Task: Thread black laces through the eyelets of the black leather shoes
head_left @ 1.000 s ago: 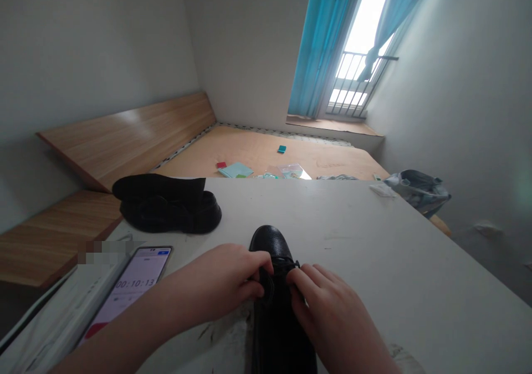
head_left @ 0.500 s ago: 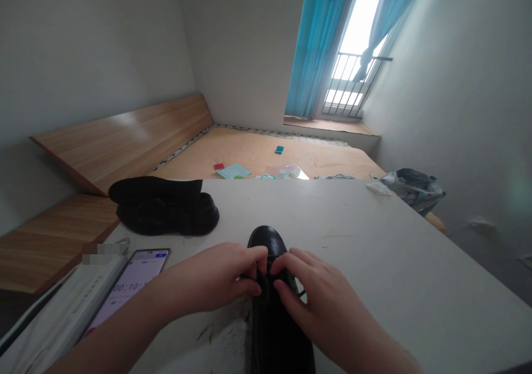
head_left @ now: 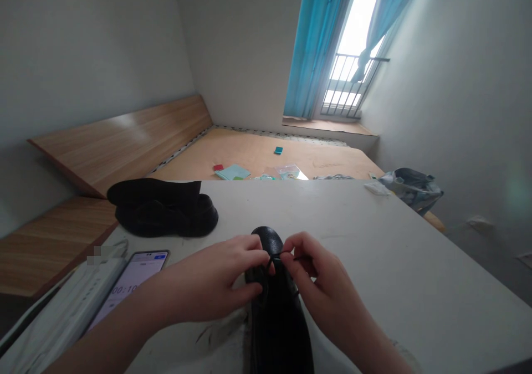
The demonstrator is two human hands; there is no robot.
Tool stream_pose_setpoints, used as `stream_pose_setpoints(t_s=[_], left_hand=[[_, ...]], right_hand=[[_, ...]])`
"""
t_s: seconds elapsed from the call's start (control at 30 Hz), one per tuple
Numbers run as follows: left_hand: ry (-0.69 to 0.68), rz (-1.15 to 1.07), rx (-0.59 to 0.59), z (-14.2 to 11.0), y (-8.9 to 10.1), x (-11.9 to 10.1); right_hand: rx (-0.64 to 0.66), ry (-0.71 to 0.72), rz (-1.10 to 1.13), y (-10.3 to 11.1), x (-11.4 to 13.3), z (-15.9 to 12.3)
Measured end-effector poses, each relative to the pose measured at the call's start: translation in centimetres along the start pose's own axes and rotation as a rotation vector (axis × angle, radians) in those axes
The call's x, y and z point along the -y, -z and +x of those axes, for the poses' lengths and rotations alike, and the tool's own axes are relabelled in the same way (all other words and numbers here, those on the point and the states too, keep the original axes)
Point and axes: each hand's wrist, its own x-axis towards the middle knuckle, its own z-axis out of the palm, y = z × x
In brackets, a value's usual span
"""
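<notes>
— Laces are being pinched over a black shoe lying on the white worktop, toe pointing away, right at the near edge. How are the hands being held?

— The left hand is being kept closed, its grip pinching a lace end at the throat of the shoe. The right hand is likewise being closed on the other lace strand, fingertips almost touching the left's.

— What is being risked?

— A thin strand is being held by fingertips alone; it is being judged that a slip could let the tension go and the crossing come loose. The shoe is also being left unclamped, so a hard pull could drag it off the near edge.

— What is being hidden?

— The heel is being cut off by the frame, and the eyelets are being covered by both hands. Whether a knot is being formed cannot be told. Further out, a second black shoe is lying well apart to the left, and a phone is being partly covered by the left forearm.
</notes>
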Motion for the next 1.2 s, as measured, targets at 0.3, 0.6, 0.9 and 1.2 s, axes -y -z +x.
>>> stream_pose_setpoints(t_s=[0.3,0.6,0.9,1.2], left_hand=[[-0.056,-0.250,-0.457,-1.3,0.6,-2.9],[-0.047,-0.237,-0.605,-0.8,-0.1,-3.5],[-0.076,-0.020,-0.613,-0.1,-1.3,-3.4],[-0.160,0.168,-0.613,-0.1,-1.4,-2.6]], right_hand=[[0.020,-0.122,0.553,0.2,2.2,0.0],[-0.192,-0.034,0.759,-0.6,2.4,-0.2],[-0.161,-0.262,1.082,-2.3,2.8,-0.1],[-0.151,-0.101,0.951,-2.2,2.3,0.3]])
